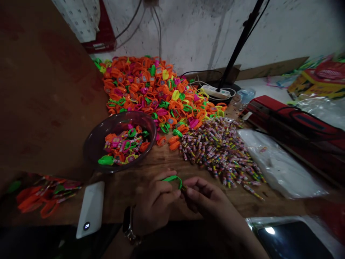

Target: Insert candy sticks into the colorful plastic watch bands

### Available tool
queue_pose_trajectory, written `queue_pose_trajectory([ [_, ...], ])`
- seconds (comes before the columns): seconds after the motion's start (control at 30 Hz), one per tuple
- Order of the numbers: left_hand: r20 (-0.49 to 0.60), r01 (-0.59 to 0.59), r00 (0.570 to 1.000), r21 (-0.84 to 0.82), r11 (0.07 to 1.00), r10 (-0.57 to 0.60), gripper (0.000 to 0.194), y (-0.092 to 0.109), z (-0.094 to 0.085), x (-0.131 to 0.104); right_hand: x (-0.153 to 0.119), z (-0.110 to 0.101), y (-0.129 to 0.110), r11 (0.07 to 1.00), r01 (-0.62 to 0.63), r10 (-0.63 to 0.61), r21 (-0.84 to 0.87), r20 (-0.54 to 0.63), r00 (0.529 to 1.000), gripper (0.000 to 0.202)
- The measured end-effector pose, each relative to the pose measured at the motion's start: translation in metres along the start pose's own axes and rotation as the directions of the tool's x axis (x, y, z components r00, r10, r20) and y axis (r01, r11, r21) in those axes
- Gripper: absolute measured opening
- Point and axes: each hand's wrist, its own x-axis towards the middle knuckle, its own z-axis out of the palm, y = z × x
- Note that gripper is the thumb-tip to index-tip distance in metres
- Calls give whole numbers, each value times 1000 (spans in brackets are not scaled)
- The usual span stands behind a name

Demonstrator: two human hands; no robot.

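Note:
My left hand (159, 198), with a watch on its wrist, is closed around a green toy watch (174, 178) whose band loops out above the fingers. Close beside it, my right hand (202, 196) pinches something small and dark at the end of the band; the fingers mostly hide it. Beyond my right hand spreads a heap of small wrapped candy rolls (215, 144). A purple basin (93, 144) to the left contains toy watches and candy rolls. Behind it rises a large pile of orange, green, pink and yellow toy watches (142, 82).
A white power bank (91, 207) lies at the table's front left edge. Clear plastic bags (283, 165) and a red sealing machine (296, 126) occupy the right side. A power strip (215, 91) sits by a black pole (237, 50). Cardboard (48, 90) stands at left.

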Motion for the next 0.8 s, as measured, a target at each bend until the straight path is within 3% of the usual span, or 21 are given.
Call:
queue_pose_trajectory([
  [0.2,105,-98,990,14,995,96,24,4,-2,-8,-9,-2,4,991,-131,129,34,47,991,38],
  [0.37,205,-218,951,-90,972,233,19,8,-10,-12,-21,-3,13,936,-340,323,91,159,933,33],
  [0.47,258,-225,934,-108,968,246,15,7,-8,-19,-25,-2,24,920,-363,339,147,163,926,35],
  [0.63,269,-210,937,-79,974,224,13,14,2,-32,-30,1,48,882,-413,417,228,34,909,41],
  [0.73,295,-161,941,-40,986,165,19,14,0,-26,-24,-6,53,914,-385,384,132,29,923,43],
  [0.8,287,-146,950,61,987,123,19,3,-9,-16,-15,-16,50,956,-292,292,-20,17,956,48],
])
